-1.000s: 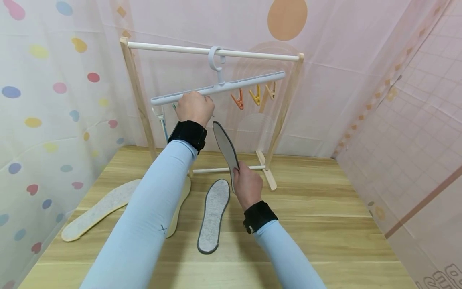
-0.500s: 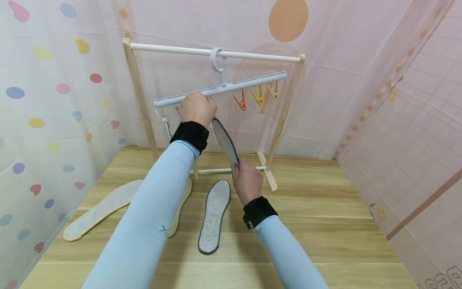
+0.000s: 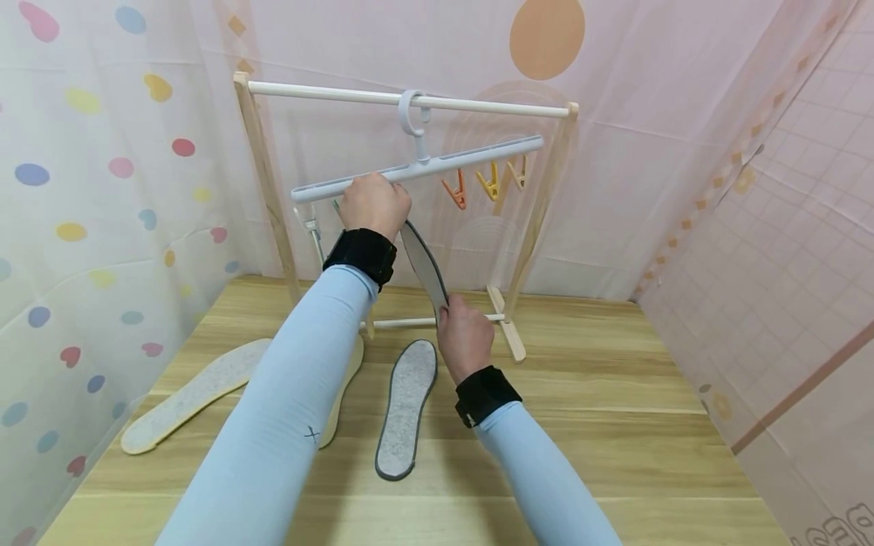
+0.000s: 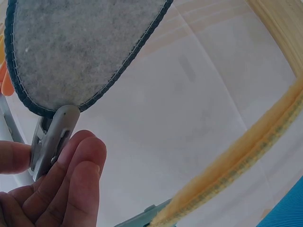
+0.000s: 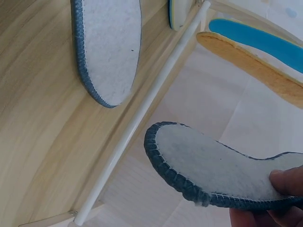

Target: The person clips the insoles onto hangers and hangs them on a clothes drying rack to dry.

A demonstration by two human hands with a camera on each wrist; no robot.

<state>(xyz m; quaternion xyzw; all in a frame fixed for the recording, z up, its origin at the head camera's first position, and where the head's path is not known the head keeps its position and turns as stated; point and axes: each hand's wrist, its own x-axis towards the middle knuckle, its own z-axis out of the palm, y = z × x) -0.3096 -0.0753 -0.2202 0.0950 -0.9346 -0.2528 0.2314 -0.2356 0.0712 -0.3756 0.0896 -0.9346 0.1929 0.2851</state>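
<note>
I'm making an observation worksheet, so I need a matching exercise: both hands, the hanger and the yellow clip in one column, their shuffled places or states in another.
Column one
1. Left hand
2. Right hand
3. Hanger
4. Yellow clip

Column two
A. Holding a dark-edged insole
B. Between an orange clip and a beige clip
C. Pinching a grey clip
D. Hooked over the upper white bar

Right pairs: 1-C, 2-A, 3-D, 4-B
</note>
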